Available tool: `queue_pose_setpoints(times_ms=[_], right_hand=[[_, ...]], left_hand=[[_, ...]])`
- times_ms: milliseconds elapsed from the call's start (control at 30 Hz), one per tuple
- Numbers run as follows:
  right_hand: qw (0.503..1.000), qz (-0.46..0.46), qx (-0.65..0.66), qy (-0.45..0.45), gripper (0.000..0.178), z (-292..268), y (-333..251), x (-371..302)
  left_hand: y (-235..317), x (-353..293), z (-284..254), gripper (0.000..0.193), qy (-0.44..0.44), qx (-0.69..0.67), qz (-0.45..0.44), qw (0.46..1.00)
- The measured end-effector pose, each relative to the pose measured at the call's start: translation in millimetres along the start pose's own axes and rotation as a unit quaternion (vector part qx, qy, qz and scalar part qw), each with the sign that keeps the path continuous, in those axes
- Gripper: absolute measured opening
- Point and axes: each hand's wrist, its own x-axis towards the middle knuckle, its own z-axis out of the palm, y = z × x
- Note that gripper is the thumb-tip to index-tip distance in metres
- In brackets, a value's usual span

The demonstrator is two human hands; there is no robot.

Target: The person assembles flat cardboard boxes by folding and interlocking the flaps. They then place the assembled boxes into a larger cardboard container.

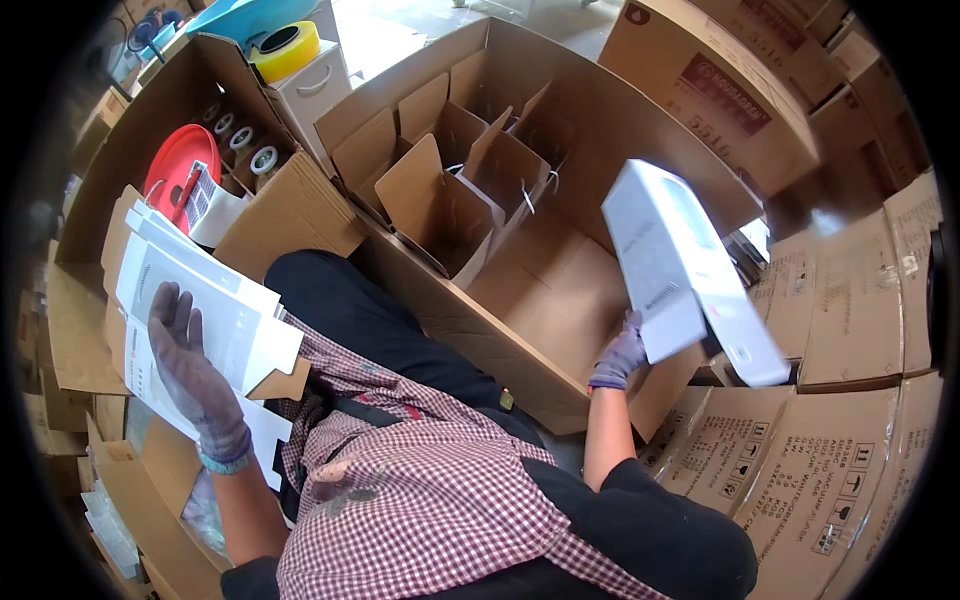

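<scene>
My right hand [621, 354], in a grey glove, grips the lower end of a white printed box [665, 250]. The box is tilted above the right part of a large open brown carton [520, 370], and a long flap sticks out from it. On the left, my left hand [190, 355], also gloved, has its fingers stretched out. It lies over or just above a stack of flat white printed box blanks [230, 290]; whether it touches them I cannot tell. Inside the large carton stand several brown cardboard dividers [425, 195] with white string handles.
An open carton [75, 300] at the left holds several jars [264, 160] and a red round lid [182, 175]. A yellow tape roll [285, 52] sits on a white drawer unit [315, 95]. Stacked brown cartons [840, 300] line the right side.
</scene>
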Motion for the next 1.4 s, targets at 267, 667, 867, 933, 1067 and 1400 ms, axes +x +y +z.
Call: queue_pose_setpoints(times_ms=[267,667,867,933,1067,1400], right_hand=[[0.908,-0.313,-0.253,-0.116,0.02,91.5,-24.1,104.1],[0.905,-0.112,-0.128,-0.391,0.072,184.6,81.9,219.2],[0.981,-0.121,-0.145,-0.039,0.067,174.9,-9.8,81.0],[0.956,-0.248,0.046,-0.15,0.055,212.4,-27.2,34.7],[0.64,-0.536,0.163,-0.525,0.054,237.5,-233.1,-224.5],[0.308,-0.555,0.322,-0.703,0.042,215.2,-390.9,-273.5]], left_hand=[[-13.9,1.9,-47.7,0.062,0.034,0.104,0.019,0.994],[-26.3,5.1,-171.2,0.091,-0.239,0.582,0.016,0.777],[-24.7,-44.5,-206.8,0.12,-0.378,0.665,-0.061,0.641],[-33.8,-50.2,-213.7,0.11,-0.383,0.672,-0.038,0.633],[-67.4,-67.4,-239.8,0.093,-0.331,0.712,0.051,0.617],[64.6,-52.5,-274.6,0.041,-0.189,0.47,0.25,0.825]])
